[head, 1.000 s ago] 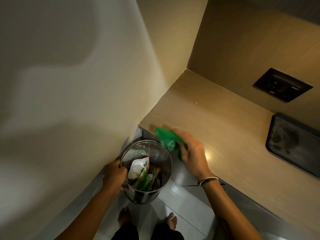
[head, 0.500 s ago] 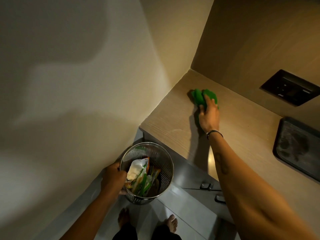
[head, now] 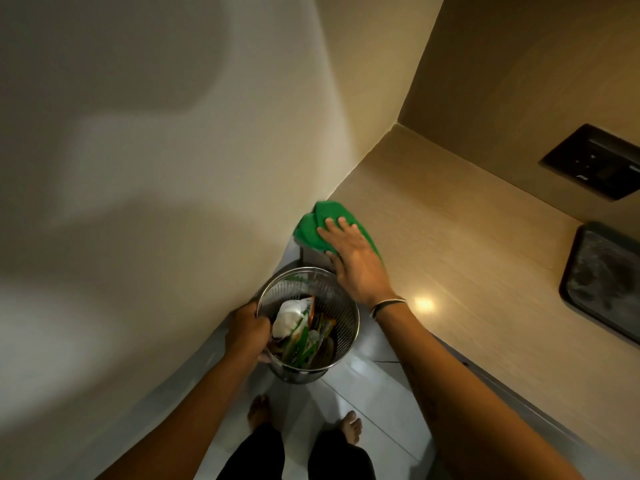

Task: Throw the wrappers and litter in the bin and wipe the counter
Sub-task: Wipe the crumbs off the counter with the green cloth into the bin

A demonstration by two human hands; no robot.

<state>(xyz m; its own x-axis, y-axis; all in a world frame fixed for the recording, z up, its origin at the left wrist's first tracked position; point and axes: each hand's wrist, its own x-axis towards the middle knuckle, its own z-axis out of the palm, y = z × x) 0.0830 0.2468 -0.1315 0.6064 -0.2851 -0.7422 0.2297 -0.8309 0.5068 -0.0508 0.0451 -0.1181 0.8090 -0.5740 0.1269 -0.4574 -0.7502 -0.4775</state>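
Observation:
A round perforated metal bin [head: 341, 308] is held up just below the counter's left corner, with wrappers and a white crumpled piece [head: 298, 332] inside. My left hand [head: 247, 332] grips the bin's near-left rim. My right hand [head: 356, 261] presses flat on a green cloth [head: 311, 226] at the corner of the pale wooden counter [head: 467, 265], right above the bin. The cloth hangs partly over the counter's edge.
A dark tray [head: 609, 289] lies on the counter at the right. A black switch panel [head: 595, 161] is set in the wooden back wall. A plain wall closes the left side. My bare feet [head: 304, 420] stand on the pale tiled floor.
My right hand has swept the green cloth from the back of the counter to its front-left corner, above the bin. The left hand keeps its hold on the bin.

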